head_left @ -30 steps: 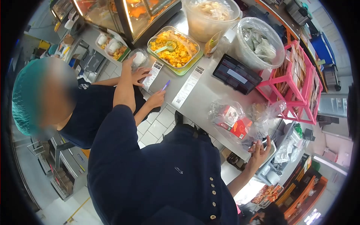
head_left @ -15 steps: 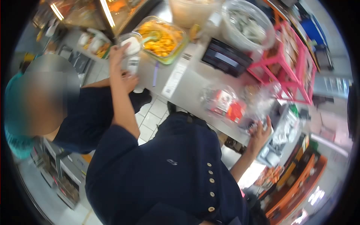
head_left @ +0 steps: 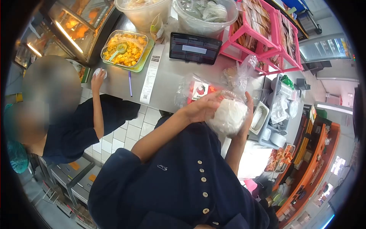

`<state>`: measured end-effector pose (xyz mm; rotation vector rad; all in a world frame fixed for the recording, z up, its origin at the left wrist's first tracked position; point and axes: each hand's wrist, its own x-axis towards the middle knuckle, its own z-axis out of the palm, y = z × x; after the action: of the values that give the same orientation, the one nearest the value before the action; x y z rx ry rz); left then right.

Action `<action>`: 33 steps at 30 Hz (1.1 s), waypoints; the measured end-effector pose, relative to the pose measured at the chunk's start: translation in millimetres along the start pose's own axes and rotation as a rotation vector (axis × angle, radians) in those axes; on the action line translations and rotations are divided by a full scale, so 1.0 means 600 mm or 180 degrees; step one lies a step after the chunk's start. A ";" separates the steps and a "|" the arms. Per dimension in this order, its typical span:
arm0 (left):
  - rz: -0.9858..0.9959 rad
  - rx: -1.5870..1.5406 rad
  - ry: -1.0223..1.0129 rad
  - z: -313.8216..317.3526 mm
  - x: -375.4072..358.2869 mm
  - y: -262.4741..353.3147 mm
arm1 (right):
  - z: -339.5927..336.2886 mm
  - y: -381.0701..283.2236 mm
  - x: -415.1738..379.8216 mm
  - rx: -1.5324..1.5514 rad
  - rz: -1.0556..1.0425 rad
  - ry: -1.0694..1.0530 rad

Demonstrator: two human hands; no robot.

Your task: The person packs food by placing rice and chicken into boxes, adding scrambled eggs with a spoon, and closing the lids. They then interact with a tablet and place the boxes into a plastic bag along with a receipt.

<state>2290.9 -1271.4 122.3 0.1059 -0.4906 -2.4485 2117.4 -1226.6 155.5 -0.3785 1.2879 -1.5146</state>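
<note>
Both of the person's hands meet at the centre right of the frame around a clear container of white rice (head_left: 228, 116), held in the air just in front of the steel surface (head_left: 171, 82) and above the dark sleeve. The left hand (head_left: 202, 108) lies over the container's left and upper side with its fingers (head_left: 214, 100) curled and pressed against it; the right hand (head_left: 247, 114) cups the far side, its fingers extended up along the rim and held close together. Just behind the container, on the surface, lies a clear plastic bag holding a red packet (head_left: 198, 91). Further up sits a dark tablet (head_left: 194, 47), and beside it a long paper receipt (head_left: 151, 74) runs down towards the surface's near edge, with a purple pen (head_left: 129, 83) lying to its left. At the upper left a rectangular tray of yellow food (head_left: 124, 49) carries a green spoon. A pink wire rack (head_left: 267, 38) fills the upper right. At the left, a co-worker in a dark top reaches up, one hand (head_left: 97, 78) on a small white object at the surface's left end.
</note>
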 end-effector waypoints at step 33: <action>0.0842 0.3617 0.1791 0.090 -0.034 0.032 | 0.023 -0.022 -0.003 -0.0541 -0.0237 -0.2343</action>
<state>2307.9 -1255.6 178.5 1.0650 -1.4279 -1.5052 2122.2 -1234.1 172.3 -0.9970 0.8122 -1.1513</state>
